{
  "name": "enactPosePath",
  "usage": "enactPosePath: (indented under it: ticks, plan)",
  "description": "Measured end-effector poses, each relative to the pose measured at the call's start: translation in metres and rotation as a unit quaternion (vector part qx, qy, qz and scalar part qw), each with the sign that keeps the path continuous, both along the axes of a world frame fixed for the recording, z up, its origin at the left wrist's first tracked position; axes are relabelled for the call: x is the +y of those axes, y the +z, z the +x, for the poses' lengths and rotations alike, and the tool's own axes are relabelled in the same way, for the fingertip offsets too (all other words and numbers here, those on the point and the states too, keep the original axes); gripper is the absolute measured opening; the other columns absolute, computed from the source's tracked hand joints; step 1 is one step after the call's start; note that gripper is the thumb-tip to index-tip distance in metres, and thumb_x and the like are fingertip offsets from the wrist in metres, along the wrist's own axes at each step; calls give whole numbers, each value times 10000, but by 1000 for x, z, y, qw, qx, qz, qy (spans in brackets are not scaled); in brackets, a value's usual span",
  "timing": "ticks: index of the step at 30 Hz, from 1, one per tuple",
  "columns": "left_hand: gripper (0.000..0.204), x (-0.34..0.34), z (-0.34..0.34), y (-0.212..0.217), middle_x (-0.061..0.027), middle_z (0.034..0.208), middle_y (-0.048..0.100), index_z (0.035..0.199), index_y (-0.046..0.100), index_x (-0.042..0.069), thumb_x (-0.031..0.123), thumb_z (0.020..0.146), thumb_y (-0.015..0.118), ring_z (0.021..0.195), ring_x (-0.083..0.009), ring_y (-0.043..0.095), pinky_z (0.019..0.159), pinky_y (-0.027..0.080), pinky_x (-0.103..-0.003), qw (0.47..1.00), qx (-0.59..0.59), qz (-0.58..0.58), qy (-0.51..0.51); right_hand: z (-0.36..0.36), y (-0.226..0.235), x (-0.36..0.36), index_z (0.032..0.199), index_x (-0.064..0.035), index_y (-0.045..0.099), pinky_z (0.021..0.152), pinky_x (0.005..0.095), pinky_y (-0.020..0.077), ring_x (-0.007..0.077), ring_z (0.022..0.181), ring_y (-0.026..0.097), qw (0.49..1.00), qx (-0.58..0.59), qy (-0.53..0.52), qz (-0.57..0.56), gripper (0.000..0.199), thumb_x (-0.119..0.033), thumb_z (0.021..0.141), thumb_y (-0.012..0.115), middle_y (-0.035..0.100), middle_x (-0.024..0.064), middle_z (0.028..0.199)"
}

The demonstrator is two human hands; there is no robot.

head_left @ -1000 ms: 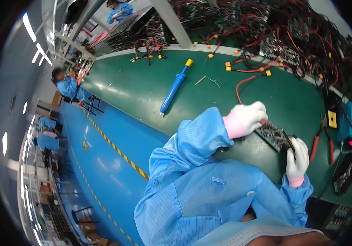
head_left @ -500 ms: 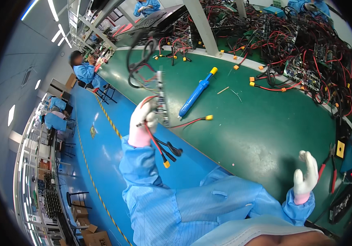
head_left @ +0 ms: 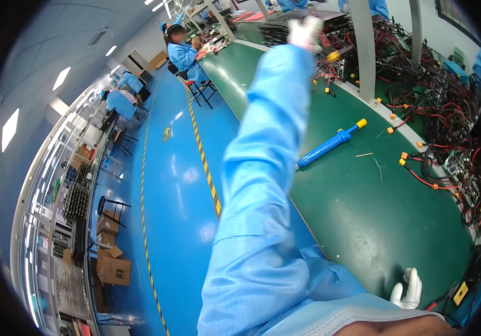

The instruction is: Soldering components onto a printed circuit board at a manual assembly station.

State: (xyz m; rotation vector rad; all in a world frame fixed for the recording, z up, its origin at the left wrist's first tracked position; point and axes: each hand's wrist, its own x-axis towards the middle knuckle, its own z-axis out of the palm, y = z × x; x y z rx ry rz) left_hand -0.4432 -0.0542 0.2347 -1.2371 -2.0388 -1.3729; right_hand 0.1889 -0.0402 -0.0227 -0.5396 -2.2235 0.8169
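My left hand [head_left: 306, 32], in a white glove, is stretched far forward over the back of the bench. Motion smears its fingers. Right beside it are a blurred yellow connector [head_left: 335, 55] and dark and red leads; I cannot tell whether the fingers hold them. No circuit board can be made out in that hand. At the lower right, my gloved right hand [head_left: 407, 291] is open and holds nothing, thumb and fingers apart over the green bench top [head_left: 358, 213]. Between the hands lies a blue desoldering pump [head_left: 330, 148] with a yellow end.
A tangle of circuit boards and red and black wires [head_left: 442, 117] covers the right rear bench. Grey posts [head_left: 363, 50] rise from its divider. Dark stacked sheets [head_left: 274, 35] lie by my left hand. A co-worker [head_left: 181, 56] sits at the far left. Plier handles [head_left: 432, 306] show beside my right hand.
My left hand has swung forward and right from the bench's near edge, where it held a circuit board with trailing wires. The view has shifted left. My right hand stays open.
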Motion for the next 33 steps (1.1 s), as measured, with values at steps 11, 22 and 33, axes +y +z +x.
enactPosePath:
  ticks: [11,22,33]
  plan:
    - [440,-18,238,-228,-210,1276,480,1136,553,30,345,830,594,1111,-424,477,962,390,-481,891,315,-180,-273,7,-37,26,1259,44,526,819,400,497,323,865,610,962,-94,62,250,606,-69,678,658,623,196,1069]
    - [585,-57,266,-259,-194,1404,454,1281,519,39,312,791,685,1326,-391,394,1128,257,-509,956,180,-164,-162,8,-46,27,1197,67,562,828,426,496,348,840,616,955,-62,69,282,588,-89,643,677,641,190,1010]
    - [619,-71,280,-245,-177,1425,446,1292,517,47,292,757,711,1334,-378,396,1125,276,-495,969,161,-124,-143,2,-37,22,1182,79,554,740,421,496,355,771,605,950,-78,74,294,539,-88,683,670,639,190,962]
